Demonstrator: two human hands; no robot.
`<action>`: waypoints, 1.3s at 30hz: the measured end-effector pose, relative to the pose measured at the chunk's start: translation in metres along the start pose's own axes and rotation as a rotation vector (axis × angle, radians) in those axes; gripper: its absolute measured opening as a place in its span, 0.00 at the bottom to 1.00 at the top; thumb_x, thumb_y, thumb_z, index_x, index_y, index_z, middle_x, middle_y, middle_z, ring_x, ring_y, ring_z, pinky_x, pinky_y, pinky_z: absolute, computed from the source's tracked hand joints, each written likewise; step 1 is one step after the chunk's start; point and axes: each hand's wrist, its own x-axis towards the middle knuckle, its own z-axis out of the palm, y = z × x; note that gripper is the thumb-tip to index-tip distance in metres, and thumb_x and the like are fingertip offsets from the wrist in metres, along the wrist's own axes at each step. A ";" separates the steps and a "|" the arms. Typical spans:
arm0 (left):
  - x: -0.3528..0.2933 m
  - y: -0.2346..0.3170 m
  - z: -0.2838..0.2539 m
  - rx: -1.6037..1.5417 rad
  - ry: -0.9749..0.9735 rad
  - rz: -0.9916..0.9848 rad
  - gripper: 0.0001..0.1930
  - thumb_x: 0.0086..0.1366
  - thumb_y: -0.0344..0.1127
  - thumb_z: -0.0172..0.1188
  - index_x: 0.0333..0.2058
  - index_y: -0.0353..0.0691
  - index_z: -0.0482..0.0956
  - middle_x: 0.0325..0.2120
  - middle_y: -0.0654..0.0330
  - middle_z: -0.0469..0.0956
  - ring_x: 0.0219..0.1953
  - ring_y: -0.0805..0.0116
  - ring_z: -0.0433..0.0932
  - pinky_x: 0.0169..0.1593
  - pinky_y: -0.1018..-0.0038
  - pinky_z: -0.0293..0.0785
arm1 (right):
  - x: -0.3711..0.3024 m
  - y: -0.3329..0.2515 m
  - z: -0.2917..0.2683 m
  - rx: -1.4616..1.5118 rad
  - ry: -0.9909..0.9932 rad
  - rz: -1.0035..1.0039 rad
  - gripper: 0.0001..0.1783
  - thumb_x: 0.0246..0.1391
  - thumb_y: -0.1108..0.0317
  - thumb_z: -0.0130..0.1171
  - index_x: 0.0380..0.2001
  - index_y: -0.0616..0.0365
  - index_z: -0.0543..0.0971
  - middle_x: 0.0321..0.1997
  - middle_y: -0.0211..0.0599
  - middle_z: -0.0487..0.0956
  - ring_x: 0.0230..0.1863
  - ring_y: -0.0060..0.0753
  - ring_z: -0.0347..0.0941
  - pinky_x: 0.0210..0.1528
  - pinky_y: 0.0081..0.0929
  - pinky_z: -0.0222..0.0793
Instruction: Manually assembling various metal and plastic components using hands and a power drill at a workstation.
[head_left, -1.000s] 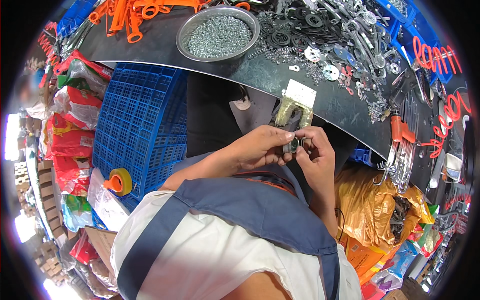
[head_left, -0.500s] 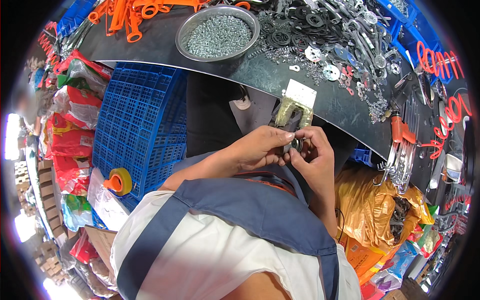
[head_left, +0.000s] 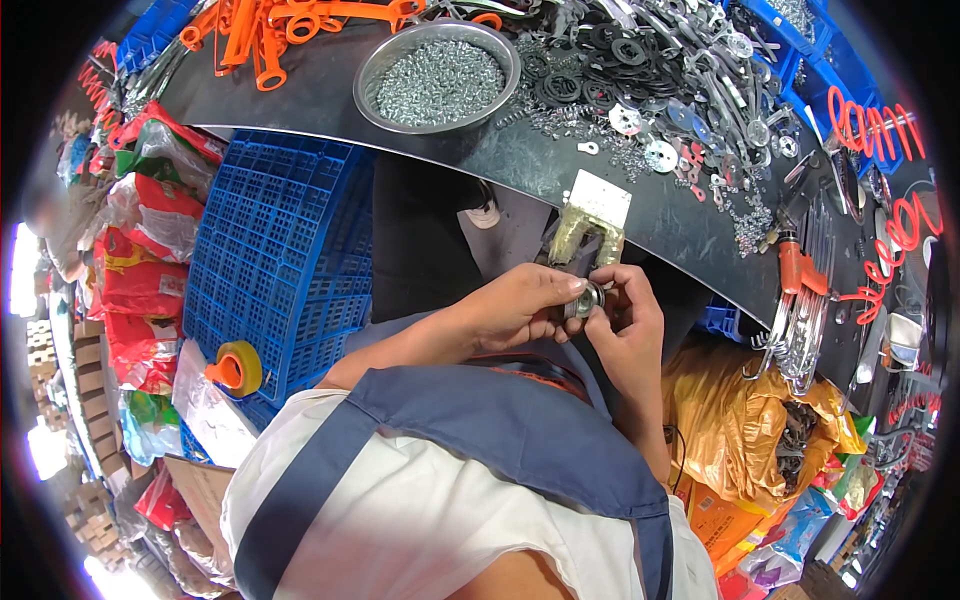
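Observation:
Both of my hands meet in front of the bench edge, around a small round metal part (head_left: 590, 298) with a disc-like face. My left hand (head_left: 527, 303) grips it from the left, thumb on its upper side. My right hand (head_left: 630, 312) pinches its right side between thumb and fingers. Fingers hide much of the part, so its exact kind does not show. Just beyond my fingertips, a metal fixture (head_left: 598, 205) with a pale flat plate and two yellowish, wrapped-looking legs juts from the bench edge.
On the dark bench (head_left: 300, 105) stands a metal bowl (head_left: 438, 82) of small fasteners. Orange handles (head_left: 270, 45) lie left of it, loose black and metal parts (head_left: 625, 60) right. An orange-handled tool (head_left: 790, 262) lies at right. Blue crates (head_left: 275, 250) and a yellow bag (head_left: 730, 430) flank me.
Hands and part stay close to the same place. The part is turned so that more of its round face shows, and my right fingers have shifted slightly on it.

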 end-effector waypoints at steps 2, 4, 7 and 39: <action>0.000 -0.001 0.000 -0.010 -0.015 0.011 0.18 0.70 0.41 0.49 0.42 0.28 0.73 0.31 0.59 0.75 0.31 0.75 0.74 0.35 0.79 0.75 | -0.001 0.001 0.001 0.013 0.035 -0.016 0.12 0.39 0.81 0.55 0.33 0.61 0.73 0.35 0.31 0.70 0.22 0.13 0.59 0.23 0.14 0.56; 0.001 -0.001 0.001 -0.028 0.010 0.019 0.18 0.70 0.41 0.48 0.43 0.29 0.73 0.31 0.60 0.75 0.31 0.75 0.74 0.34 0.79 0.75 | 0.000 0.004 0.001 -0.002 0.027 -0.062 0.12 0.39 0.80 0.55 0.32 0.61 0.73 0.35 0.31 0.70 0.22 0.13 0.59 0.22 0.14 0.56; 0.000 0.000 0.003 -0.033 0.041 0.019 0.18 0.70 0.41 0.48 0.43 0.28 0.73 0.30 0.59 0.75 0.30 0.75 0.75 0.34 0.79 0.75 | 0.001 0.000 0.002 -0.011 0.015 -0.094 0.11 0.39 0.80 0.57 0.31 0.60 0.73 0.35 0.30 0.70 0.22 0.13 0.59 0.22 0.14 0.56; -0.002 0.000 0.003 0.037 -0.021 0.031 0.18 0.71 0.42 0.46 0.40 0.29 0.73 0.31 0.58 0.75 0.30 0.73 0.73 0.36 0.78 0.73 | -0.001 -0.001 0.002 0.023 0.015 -0.057 0.10 0.39 0.81 0.54 0.30 0.61 0.72 0.34 0.30 0.69 0.21 0.13 0.58 0.23 0.14 0.56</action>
